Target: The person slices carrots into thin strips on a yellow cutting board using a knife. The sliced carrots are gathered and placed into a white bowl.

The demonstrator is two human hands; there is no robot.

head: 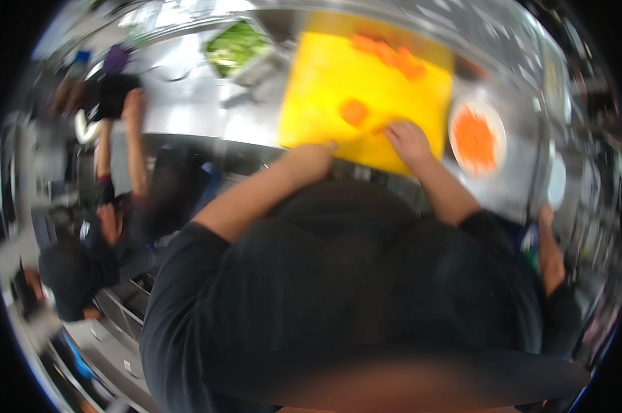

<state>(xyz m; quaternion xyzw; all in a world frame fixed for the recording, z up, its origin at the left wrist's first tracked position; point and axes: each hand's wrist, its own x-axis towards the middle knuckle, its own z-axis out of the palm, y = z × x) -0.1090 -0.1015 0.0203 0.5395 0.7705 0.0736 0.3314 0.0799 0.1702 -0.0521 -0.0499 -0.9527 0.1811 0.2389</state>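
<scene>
A yellow cutting board (316, 93) lies on the steel counter before me. My left hand (311, 162) is closed at its near edge; a blurred thin thing, perhaps a knife, seems to run from it towards my right hand (406, 139). At the fingertips of my right hand, over the board, is a small orange piece. Between and beyond my hands lies an orange vegetable chunk (354, 112), likely carrot. More orange pieces (391, 56) lie along the board's far side. Right of the board, an oval white bowl holds orange shreds (473, 138).
A metal container of chopped greens (237, 49) stands left of the board on the steel counter (197, 111). Co-workers' forearms (135, 139) show at the left, one hand on a dark object. Another person's arm (550, 258) is at the right, near a white plate (556, 180).
</scene>
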